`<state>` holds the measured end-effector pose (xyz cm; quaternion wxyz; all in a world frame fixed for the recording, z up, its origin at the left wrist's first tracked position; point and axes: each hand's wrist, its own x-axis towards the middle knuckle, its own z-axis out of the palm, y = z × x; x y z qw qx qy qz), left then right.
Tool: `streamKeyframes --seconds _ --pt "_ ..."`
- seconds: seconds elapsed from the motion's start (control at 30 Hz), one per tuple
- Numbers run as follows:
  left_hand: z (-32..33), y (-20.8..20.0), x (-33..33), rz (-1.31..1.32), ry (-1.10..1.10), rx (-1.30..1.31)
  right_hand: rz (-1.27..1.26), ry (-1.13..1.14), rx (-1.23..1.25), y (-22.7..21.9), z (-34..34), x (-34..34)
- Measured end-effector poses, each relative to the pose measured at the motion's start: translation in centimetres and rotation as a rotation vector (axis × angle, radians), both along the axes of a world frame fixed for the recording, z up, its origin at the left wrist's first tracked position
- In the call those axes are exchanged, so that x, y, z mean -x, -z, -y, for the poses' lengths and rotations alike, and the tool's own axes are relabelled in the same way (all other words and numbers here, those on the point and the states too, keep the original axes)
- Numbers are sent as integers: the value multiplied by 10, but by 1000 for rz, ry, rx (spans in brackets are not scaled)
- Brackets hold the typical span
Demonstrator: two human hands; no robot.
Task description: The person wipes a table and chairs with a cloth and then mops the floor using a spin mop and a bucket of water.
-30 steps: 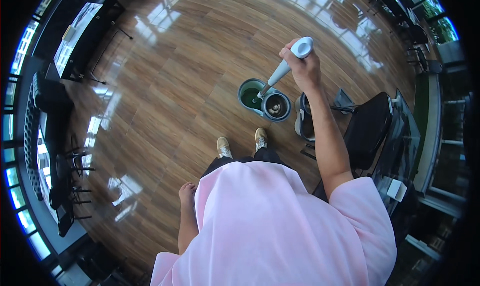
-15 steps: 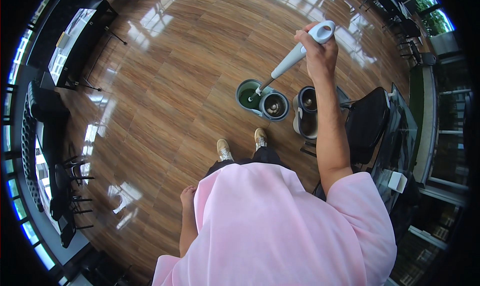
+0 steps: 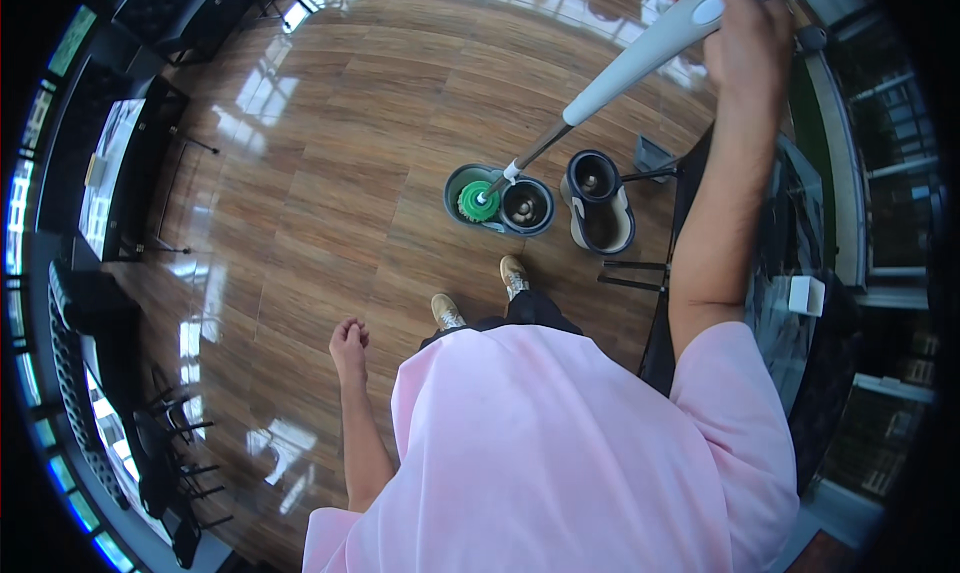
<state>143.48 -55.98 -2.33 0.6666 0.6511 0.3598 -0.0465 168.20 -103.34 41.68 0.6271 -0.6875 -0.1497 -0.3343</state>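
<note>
My right hand (image 3: 750, 53) is raised at the upper right, wrapped round the light-grey grip of a spin mop (image 3: 630, 68). The mop's pole slants down to the left. Its round green head (image 3: 478, 202) sits at the left compartment of a two-part mop bucket (image 3: 450, 186), near its rim. Beside it in the same bucket is a dark round spin basket (image 3: 526, 207). My left hand (image 3: 349, 353) hangs over the floor at my left, holding nothing, its fingers loosely curled and a little apart.
A second two-part bucket (image 3: 628, 235) stands just right of the first, close to a black chair's legs (image 3: 635, 273). A glass-topped table (image 3: 800, 243) with a white box (image 3: 806, 296) is at my right. Black furniture (image 3: 110, 183) and chairs (image 3: 165, 433) line the left side.
My right hand has risen toward the upper right with the mop. The green mop head has come up into sight in the bucket. My left hand has swung outward to the left.
</note>
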Motion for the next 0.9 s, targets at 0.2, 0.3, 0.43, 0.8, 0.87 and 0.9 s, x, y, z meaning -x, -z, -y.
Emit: streamKeyframes --seconds 0.2,0.3,0.43,0.8,0.87,0.9 --pt "82 -94 -122 301 342 13 165 96 -67 -47 28 39" --pt "139 -132 -162 379 488 3 234 175 -61 -48 57 46" --pt "222 -169 -192 534 674 71 155 206 -52 -25 82 63" --pt "463 -285 -268 1055 948 -42 -102 15 -88 81 144 18" --pt "484 -301 -275 1132 929 -64 -119 -15 22 76 150 14" --pt "490 -306 -279 1011 1058 -26 -68 -34 70 85 148 8"
